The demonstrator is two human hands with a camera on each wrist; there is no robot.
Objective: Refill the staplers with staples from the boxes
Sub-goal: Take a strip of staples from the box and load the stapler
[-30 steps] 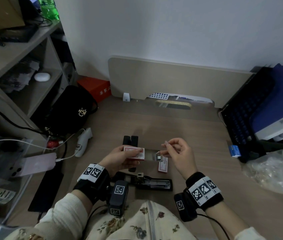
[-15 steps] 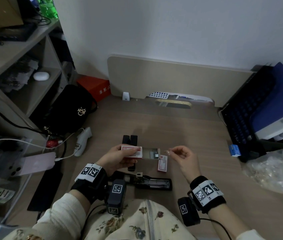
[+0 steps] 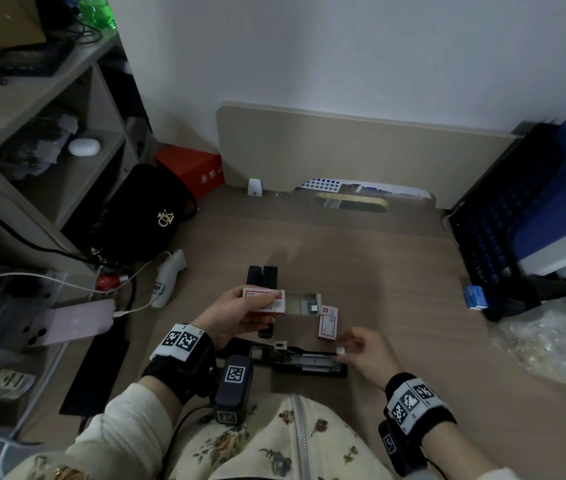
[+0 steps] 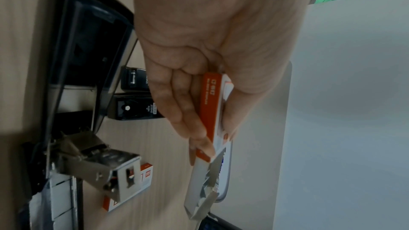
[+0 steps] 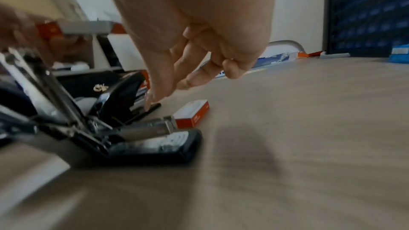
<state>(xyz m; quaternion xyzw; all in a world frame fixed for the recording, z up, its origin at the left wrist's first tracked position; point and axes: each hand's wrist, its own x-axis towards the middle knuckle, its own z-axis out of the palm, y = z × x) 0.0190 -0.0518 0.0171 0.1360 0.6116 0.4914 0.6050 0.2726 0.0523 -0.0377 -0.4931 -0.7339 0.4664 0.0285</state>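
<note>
Left hand [image 3: 240, 315] grips a red-and-white staple box [image 3: 264, 299] by its sleeve, thumb on top and fingers curled under, held above the worktop [image 3: 395, 271]; the box's grey inner tray [image 3: 304, 303] is slid out toward the right hand, some staples visible inside. Right hand [image 3: 366, 351] hovers low, fingers curled, pinching a small pale strip of staples [image 3: 341, 350] at the fingertips; the right wrist view is too blurred to confirm the pinch. Directly under and between the hands lies an open stapler [image 3: 304, 360], top arm swung back toward the left wrist, metal magazine exposed, its front end right at the right fingertips. A second staple box [image 3: 328, 322] lies flat on the worktop just beyond the right hand, beside the tray. More black staplers [image 3: 262, 276] sit beyond the left hand, partly hidden by the held box.
</note>
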